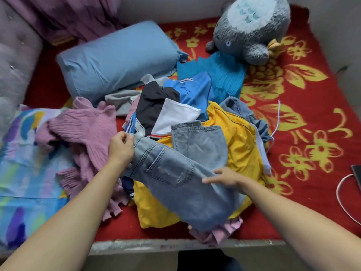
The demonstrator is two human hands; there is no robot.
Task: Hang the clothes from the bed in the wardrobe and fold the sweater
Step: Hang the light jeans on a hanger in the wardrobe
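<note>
A bed fills the view, spread with a red blanket [304, 61] patterned with yellow flowers. A blue pillow [117, 61] lies on it near the head. Left of the pillow stands a pale tufted headboard [15, 55], and behind the pillow hangs a pink curtain [78, 16] against a light wall. Well to the right of the pillow a grey plush toy [250, 30] leans in the corner.

Just in front of the pillow the clothes lie in a heap. A grey garment [121, 98] touches the pillow's near edge. A black top [154, 100], a white piece [173, 116], a blue shirt [195, 90] and a teal pleated garment [224, 75] spread out to the right of it. Nearer the viewer than the pillow, a pink ribbed sweater [88, 130] sprawls, partly over a multicoloured quilt [25, 163] at the bed's left side. A yellow shirt [240, 145] lies in front and to the right of the pillow.

The jeans [175, 173] stretch across the yellow shirt, well in front of the pillow. The left hand [121, 149] has its fingers curled and pinches the jeans' waistband. The right hand [224, 178] lies on the denim at the other side, its thumb stretched out. Whether its bent fingers hold the cloth I cannot tell.

Far to the right of the pillow, at the bed's edge, a white cable [343, 192] loops beside a dark flat device [357, 175].
</note>
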